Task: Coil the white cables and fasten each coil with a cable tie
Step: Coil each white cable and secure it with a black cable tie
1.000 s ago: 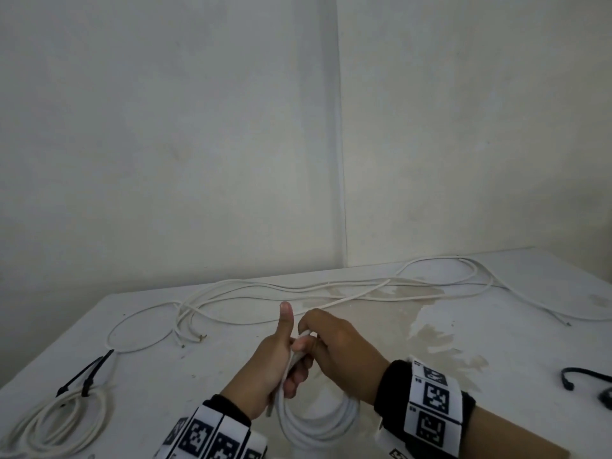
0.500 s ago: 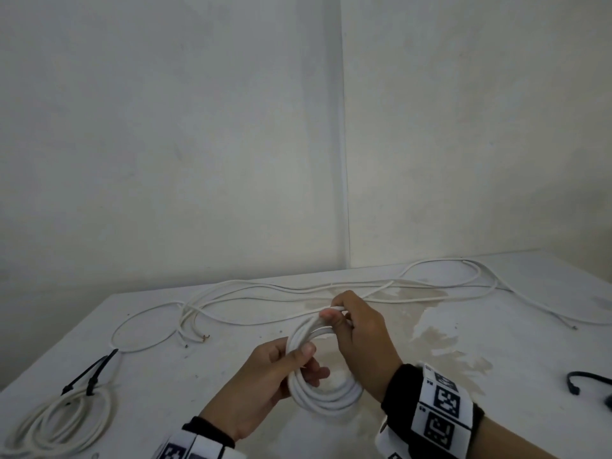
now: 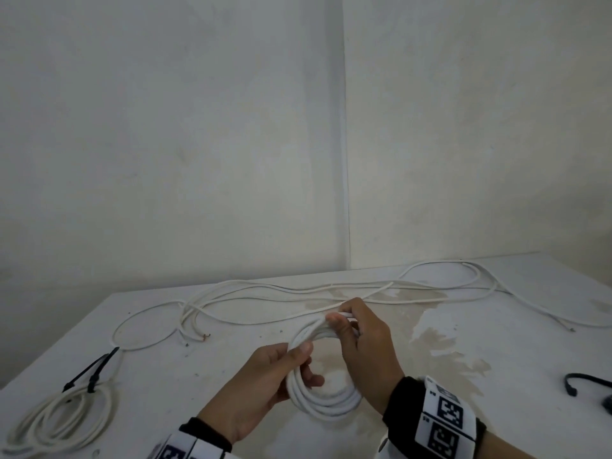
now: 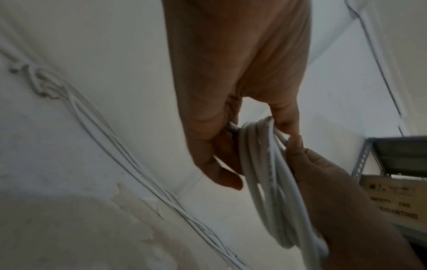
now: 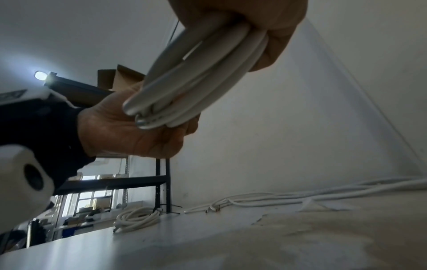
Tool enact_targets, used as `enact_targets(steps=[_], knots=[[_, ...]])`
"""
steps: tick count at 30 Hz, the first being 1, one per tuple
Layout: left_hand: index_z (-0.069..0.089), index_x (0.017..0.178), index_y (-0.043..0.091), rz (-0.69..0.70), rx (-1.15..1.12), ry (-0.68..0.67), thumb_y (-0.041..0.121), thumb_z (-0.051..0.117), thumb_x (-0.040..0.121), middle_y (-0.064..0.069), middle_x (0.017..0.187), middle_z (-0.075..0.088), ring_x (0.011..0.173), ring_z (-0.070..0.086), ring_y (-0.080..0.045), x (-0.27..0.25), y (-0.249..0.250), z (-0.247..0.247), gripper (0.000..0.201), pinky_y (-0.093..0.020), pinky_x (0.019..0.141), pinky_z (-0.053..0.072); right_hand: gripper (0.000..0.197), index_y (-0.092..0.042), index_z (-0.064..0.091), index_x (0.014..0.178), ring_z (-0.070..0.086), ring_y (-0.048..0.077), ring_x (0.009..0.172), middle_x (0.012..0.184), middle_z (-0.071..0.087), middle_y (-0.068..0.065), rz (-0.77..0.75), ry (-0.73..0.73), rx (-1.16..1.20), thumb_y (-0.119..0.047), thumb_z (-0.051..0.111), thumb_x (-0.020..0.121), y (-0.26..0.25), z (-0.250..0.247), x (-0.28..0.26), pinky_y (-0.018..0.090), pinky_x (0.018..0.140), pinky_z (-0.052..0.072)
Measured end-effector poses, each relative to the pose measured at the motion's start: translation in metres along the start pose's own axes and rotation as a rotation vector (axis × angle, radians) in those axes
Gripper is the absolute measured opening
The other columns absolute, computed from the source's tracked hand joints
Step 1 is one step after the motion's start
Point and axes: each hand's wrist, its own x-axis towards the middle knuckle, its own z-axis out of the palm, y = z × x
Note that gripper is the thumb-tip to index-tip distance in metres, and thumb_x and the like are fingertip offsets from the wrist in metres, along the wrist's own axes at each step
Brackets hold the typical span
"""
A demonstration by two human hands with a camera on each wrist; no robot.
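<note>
Above the table (image 3: 496, 376), left hand (image 3: 261, 382) grip and right hand (image 3: 364, 342) grip both clamped on white coil (image 3: 324, 397)

bare table (image 3: 496, 409) lies open right of the hands; loose white cables (image 3: 298, 288) cross behind them, a tied coil (image 3: 59, 422) sits far left, walls close behind.
</note>
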Motion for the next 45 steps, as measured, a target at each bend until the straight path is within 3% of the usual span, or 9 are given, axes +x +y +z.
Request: enact_targets(steps=[6, 13, 18, 23, 29, 34, 36, 40, 45], knots=[[0.046, 0.074, 0.005, 0.138, -0.083, 0.083, 0.036, 0.055, 0.073, 0.002, 0.049, 0.043, 0.041, 0.040, -0.009, 0.000, 0.003, 0.013, 0.031, -0.025, 0.056, 0.045, 0.018, -0.032, 0.041, 0.069, 0.040, 0.010, 0.055, 0.057, 0.044, -0.003, 0.013, 0.044, 0.028, -0.032, 0.050, 0.084, -0.012, 0.000, 0.006, 0.010, 0.050, 0.031], [0.040, 0.070, 0.010, 0.173, -0.061, 0.177, 0.027, 0.050, 0.090, 0.003, 0.047, 0.031, 0.038, 0.027, -0.008, 0.003, -0.002, 0.017, 0.029, -0.022, 0.043, 0.035, 0.029, -0.028, 0.046, 0.071, 0.044, 0.008, 0.046, 0.052, 0.046, -0.005, 0.102, -0.040, 0.106, -0.053, 0.052, 0.086, -0.011, -0.004, -0.001, 0.019, 0.050, 0.036], [0.031, 0.062, 0.013, 0.215, 0.117, 0.173, 0.022, 0.053, 0.090, 0.000, 0.049, 0.027, 0.040, 0.025, -0.011, 0.003, -0.001, 0.005, 0.037, -0.023, 0.043, 0.035, 0.017, -0.035, 0.054, 0.068, 0.053, 0.005, 0.072, 0.076, 0.054, -0.010, -0.005, -0.131, -0.046, -0.048, 0.054, 0.078, -0.002, -0.021, 0.016, 0.008, 0.064, 0.038], [0.031, 0.062, 0.014, 0.210, 0.101, 0.135, 0.022, 0.052, 0.090, 0.002, 0.048, 0.028, 0.039, 0.025, -0.010, 0.004, 0.003, 0.002, 0.036, -0.022, 0.043, 0.034, 0.029, -0.014, 0.074, 0.082, 0.044, -0.005, 0.073, 0.074, 0.039, -0.012, -0.018, -0.226, -0.141, -0.037, 0.057, 0.077, 0.002, -0.022, 0.028, 0.006, 0.068, 0.033], [0.033, 0.060, 0.012, 0.226, 0.043, 0.232, 0.023, 0.050, 0.092, 0.005, 0.045, 0.029, 0.038, 0.027, -0.009, 0.006, -0.003, 0.003, 0.038, -0.023, 0.043, 0.036, 0.033, -0.027, 0.046, 0.067, 0.041, 0.001, 0.074, 0.075, 0.038, -0.007, 0.017, -0.377, -0.156, -0.042, 0.038, 0.095, -0.006, -0.018, 0.006, 0.014, 0.069, 0.030], [0.035, 0.062, 0.012, 0.228, -0.029, 0.237, 0.023, 0.048, 0.093, 0.006, 0.045, 0.029, 0.038, 0.026, -0.008, 0.006, -0.003, 0.012, 0.036, -0.022, 0.042, 0.034, 0.033, -0.018, 0.049, 0.108, 0.052, 0.010, 0.094, 0.103, 0.054, 0.002, 0.166, -0.441, -0.065, -0.045, 0.038, 0.091, -0.011, -0.011, 0.002, 0.019, 0.086, 0.042], [0.035, 0.063, 0.012, 0.248, -0.030, 0.239, 0.024, 0.047, 0.093, 0.005, 0.045, 0.029, 0.038, 0.026, -0.008, 0.007, -0.002, 0.014, 0.034, -0.023, 0.043, 0.034, 0.028, -0.023, 0.048, 0.107, 0.060, 0.012, 0.084, 0.093, 0.061, 0.001, 0.241, -0.433, 0.042, -0.044, 0.039, 0.090, -0.012, -0.008, 0.004, 0.029, 0.080, 0.050], [0.037, 0.065, 0.010, 0.262, -0.009, 0.237, 0.027, 0.045, 0.093, 0.004, 0.046, 0.032, 0.039, 0.029, -0.009, 0.008, -0.004, 0.015, 0.034, -0.026, 0.049, 0.035, 0.014, -0.020, 0.051, 0.103, 0.052, 0.003, 0.050, 0.063, 0.052, -0.004, 0.265, -0.407, 0.126, -0.027, 0.043, 0.095, -0.017, -0.009, 0.006, 0.018, 0.056, 0.046], [0.054, 0.072, 0.006, 0.180, 0.209, 0.083, 0.033, 0.042, 0.093, 0.000, 0.054, 0.055, 0.053, 0.056, -0.012, 0.004, 0.000, 0.006, 0.037, -0.027, 0.061, 0.046, 0.011, -0.022, 0.050, 0.100, 0.053, 0.000, 0.050, 0.059, 0.048, -0.012, 0.155, -0.404, -0.037, -0.029, 0.044, 0.094, -0.013, -0.022, 0.014, 0.011, 0.053, 0.038]])
